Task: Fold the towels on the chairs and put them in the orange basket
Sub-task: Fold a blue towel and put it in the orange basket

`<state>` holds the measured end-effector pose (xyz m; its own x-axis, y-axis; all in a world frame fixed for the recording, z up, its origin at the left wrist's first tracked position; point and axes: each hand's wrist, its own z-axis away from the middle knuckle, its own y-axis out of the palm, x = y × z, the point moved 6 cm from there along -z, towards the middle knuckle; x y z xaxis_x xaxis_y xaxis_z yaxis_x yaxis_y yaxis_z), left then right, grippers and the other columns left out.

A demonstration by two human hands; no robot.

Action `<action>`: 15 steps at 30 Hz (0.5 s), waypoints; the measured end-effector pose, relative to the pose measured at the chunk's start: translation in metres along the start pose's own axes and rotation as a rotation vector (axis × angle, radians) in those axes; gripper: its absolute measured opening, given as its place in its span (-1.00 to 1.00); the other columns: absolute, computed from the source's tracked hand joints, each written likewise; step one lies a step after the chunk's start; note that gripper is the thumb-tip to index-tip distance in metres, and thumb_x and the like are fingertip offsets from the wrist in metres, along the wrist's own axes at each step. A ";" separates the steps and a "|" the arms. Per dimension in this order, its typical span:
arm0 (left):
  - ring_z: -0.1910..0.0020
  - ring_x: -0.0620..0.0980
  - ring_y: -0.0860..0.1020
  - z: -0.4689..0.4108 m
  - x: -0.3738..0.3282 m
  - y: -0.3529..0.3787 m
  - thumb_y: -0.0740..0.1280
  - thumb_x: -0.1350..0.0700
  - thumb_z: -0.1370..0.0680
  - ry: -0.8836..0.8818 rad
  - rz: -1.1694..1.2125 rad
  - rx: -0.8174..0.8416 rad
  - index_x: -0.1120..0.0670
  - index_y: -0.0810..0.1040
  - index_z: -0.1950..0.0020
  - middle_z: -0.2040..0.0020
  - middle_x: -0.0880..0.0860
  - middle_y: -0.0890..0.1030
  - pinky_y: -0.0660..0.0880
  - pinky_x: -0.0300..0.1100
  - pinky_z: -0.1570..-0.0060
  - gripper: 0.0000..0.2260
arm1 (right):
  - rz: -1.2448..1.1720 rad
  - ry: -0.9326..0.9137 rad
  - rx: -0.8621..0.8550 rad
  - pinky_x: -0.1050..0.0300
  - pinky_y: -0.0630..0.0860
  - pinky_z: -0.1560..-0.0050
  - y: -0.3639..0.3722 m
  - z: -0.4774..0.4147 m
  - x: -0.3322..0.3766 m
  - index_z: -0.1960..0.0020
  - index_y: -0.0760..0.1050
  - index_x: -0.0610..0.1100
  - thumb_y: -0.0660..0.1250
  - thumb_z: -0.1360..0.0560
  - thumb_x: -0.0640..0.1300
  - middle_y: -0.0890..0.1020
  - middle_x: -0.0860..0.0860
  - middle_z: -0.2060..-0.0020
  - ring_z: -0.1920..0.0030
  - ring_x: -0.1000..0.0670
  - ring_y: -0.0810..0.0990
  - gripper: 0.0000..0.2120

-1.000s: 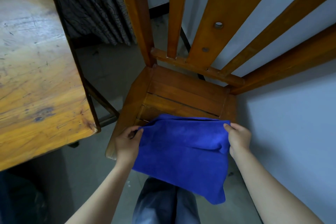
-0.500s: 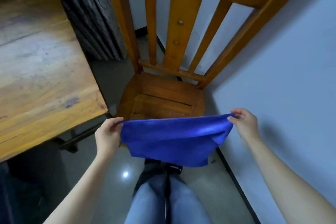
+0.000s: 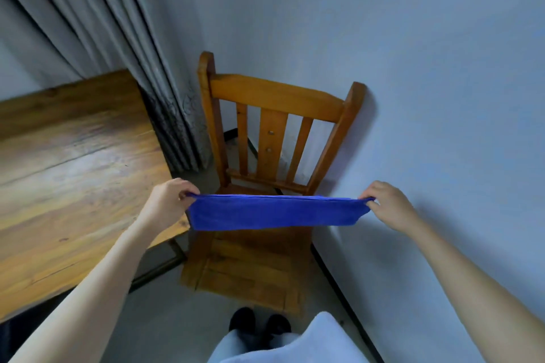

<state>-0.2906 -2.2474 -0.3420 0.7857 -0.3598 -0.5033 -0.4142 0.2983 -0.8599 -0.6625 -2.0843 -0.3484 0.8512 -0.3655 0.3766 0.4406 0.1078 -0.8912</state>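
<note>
Towel stretched taut in air above chair seat, left hand and right hand each pinching one end. Risk: a corner slips from either pinch, doubled layers drop open, fold lost. Orange basket not in view

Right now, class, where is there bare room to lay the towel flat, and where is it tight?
The table, bare from its edge to the curtain. The seat under the towel, between table and wall. Tight: the gap between seat and table.
</note>
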 end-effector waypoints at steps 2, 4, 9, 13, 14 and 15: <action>0.13 0.05 0.56 -0.008 0.000 -0.009 0.33 0.36 -0.48 -0.083 0.152 0.038 0.14 0.63 0.13 0.15 0.09 0.61 0.47 -0.15 0.09 -0.84 | -0.003 -0.013 -0.010 0.30 0.23 0.10 -0.006 -0.002 0.002 0.01 0.61 -0.30 0.25 -0.45 -0.43 0.62 -0.18 0.07 -0.02 -0.17 0.54 -0.79; 0.18 0.01 0.55 -0.009 -0.006 -0.026 0.34 0.38 -0.46 -0.109 0.286 -0.006 0.07 0.60 0.24 0.22 0.03 0.60 0.46 -0.15 0.11 -0.77 | -0.125 0.061 -0.139 0.27 0.30 0.13 -0.026 -0.003 -0.003 0.03 0.61 -0.28 0.26 -0.45 -0.42 0.61 -0.09 0.14 0.06 -0.11 0.53 -0.81; 0.13 0.00 0.51 -0.011 -0.024 -0.041 0.33 0.37 -0.47 -0.033 0.174 -0.029 0.23 0.63 0.07 0.14 0.08 0.58 0.41 -0.16 0.04 -0.88 | -0.132 0.097 -0.137 0.06 0.42 -0.01 -0.043 -0.010 0.009 0.05 0.56 -0.21 0.21 -0.50 -0.35 0.60 -0.06 0.13 0.04 -0.06 0.52 -0.83; 0.13 0.02 0.52 -0.013 -0.029 -0.048 0.33 0.37 -0.48 -0.068 0.231 -0.091 0.22 0.62 0.07 0.14 0.08 0.58 0.44 -0.12 0.03 -0.88 | -0.165 0.128 -0.157 0.06 0.43 0.05 -0.048 -0.013 0.012 0.08 0.55 -0.20 0.21 -0.50 -0.35 0.62 -0.12 0.11 0.05 -0.11 0.53 -0.84; 0.12 0.02 0.52 -0.013 -0.027 -0.048 0.33 0.36 -0.48 -0.078 0.258 -0.088 0.20 0.62 0.07 0.16 0.07 0.58 0.45 -0.11 0.02 -0.87 | -0.209 0.138 -0.153 0.11 0.42 0.07 -0.049 -0.012 0.012 0.07 0.56 -0.22 0.22 -0.49 -0.36 0.61 -0.12 0.12 0.07 -0.09 0.53 -0.84; 0.11 0.02 0.52 -0.013 -0.025 -0.049 0.33 0.36 -0.48 -0.096 0.303 -0.093 0.16 0.61 0.09 0.18 0.04 0.58 0.46 -0.10 0.01 -0.87 | -0.265 0.148 -0.156 0.15 0.40 0.08 -0.049 -0.012 0.011 0.08 0.56 -0.23 0.23 -0.49 -0.37 0.61 -0.11 0.13 0.08 -0.08 0.53 -0.84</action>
<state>-0.2958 -2.2644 -0.2883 0.6583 -0.1812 -0.7307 -0.6724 0.2950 -0.6789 -0.6781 -2.1046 -0.3031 0.6570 -0.4934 0.5700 0.5823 -0.1480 -0.7994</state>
